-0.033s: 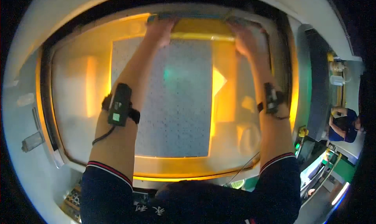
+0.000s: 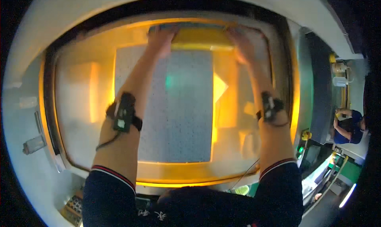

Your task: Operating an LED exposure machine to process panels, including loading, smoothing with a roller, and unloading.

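the yellow bar (image 2: 202, 39) is located at the far side of the framed work surface (image 2: 75, 88), crosswise beyond the grey dotted rectangle (image 2: 174, 108). its left end is grasped by the left hand (image 2: 160, 43) and its right end by the right hand (image 2: 241, 46); both hands are closed about it, but exact finger placement is blurred. by judgement, a two-ended grip is used so that the bar is kept square to the rectangle and load is shared evenly. whether the surface is touched by the bar cannot be told.

both arms are extended forward and inclined inward. the rectangle's left edge is crossed by the left forearm; the right forearm is kept outside its right edge. a black device is strapped to each forearm, left (image 2: 125, 112) and right (image 2: 271, 106), well apart from the bar, presumably so that the grip is left unobstructed.
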The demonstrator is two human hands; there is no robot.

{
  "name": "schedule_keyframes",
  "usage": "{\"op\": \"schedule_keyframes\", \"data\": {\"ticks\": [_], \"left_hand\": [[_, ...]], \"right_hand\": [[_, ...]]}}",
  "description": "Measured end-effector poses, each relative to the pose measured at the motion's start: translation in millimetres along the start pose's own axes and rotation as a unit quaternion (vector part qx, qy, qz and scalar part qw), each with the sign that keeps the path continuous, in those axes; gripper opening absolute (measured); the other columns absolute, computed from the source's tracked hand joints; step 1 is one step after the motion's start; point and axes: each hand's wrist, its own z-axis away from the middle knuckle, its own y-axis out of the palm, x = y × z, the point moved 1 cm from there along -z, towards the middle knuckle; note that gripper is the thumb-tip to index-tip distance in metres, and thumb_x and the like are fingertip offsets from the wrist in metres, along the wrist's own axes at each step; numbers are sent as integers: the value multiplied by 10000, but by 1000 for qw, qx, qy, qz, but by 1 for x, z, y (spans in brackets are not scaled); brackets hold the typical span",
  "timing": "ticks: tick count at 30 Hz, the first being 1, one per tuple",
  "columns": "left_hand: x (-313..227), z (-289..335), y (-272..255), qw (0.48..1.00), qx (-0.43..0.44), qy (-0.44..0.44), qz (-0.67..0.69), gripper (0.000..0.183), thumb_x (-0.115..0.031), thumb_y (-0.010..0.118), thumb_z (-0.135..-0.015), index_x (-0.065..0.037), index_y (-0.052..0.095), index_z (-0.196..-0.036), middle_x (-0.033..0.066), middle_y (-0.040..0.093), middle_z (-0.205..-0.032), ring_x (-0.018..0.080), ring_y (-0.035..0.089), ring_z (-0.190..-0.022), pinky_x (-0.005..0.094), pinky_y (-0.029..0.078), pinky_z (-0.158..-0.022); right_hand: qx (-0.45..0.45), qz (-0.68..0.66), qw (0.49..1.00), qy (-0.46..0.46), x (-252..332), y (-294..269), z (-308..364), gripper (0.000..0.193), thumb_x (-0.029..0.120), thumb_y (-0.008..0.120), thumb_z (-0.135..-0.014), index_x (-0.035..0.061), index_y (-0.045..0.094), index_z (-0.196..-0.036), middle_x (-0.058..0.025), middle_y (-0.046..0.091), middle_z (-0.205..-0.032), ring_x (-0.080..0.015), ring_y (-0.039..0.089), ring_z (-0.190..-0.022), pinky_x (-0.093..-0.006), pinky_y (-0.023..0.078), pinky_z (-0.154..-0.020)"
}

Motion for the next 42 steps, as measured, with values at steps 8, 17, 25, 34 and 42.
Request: {"op": "schedule_keyframes", "data": {"ticks": [8, 17, 25, 34, 42], "left_hand": [[-45, 275, 40, 994, 86, 21, 56, 600, -228, 567, -858, -156, 404, -1431, 201, 552, -1327, 463, 446, -1248, 676, 305, -1026], [-38, 410, 66, 989, 112, 80, 55, 768, -218, 676, -762, -239, 380, -1470, -14, 303, -1562, 494, 336, -1332, 719, 297, -1009], [-94, 457, -11, 999, -21, 26, 43, 664, -91, 591, -755, -247, 490, -1392, 28, 355, -1521, 332, 436, -1268, 529, 485, -932], [28, 573, 112, 985, 148, 24, 83, 646, -150, 620, -753, -307, 510, -1370, -16, 299, -1547, 332, 410, -1282, 613, 408, -988], [125, 622, 228, 987, 133, 95, 8, 867, -168, 693, -765, -170, 247, -1509, 100, 186, -1566, 367, 246, -1384, 607, 377, -1028]], "right_hand": [[28, 109, 979, -170, 53, 112, 256, 463, 139, 514, -905, 138, 495, -1368, -134, 636, -1146, -306, 612, -1042, -442, 524, -805], [-132, -10, 962, -239, 104, 121, 401, 610, 205, 622, -849, 197, 424, -1426, -44, 443, -1471, -320, 452, -1309, -496, 374, -1061], [-217, -95, 966, -104, 93, 102, 461, 599, 98, 620, -818, 189, 452, -1386, -96, 398, -1483, -323, 388, -1353, -539, 306, -1101], [-49, -261, 959, 100, 198, 239, 676, 656, 199, 619, -838, 161, 391, -1451, -164, 339, -1510, -367, 394, -1346, -495, 359, -1087], [48, -450, 861, 234, 436, 336, 811, 545, 294, 599, -883, 112, 493, -1385, -160, 520, -1381, -340, 505, -1251, -409, 417, -1042]]}}
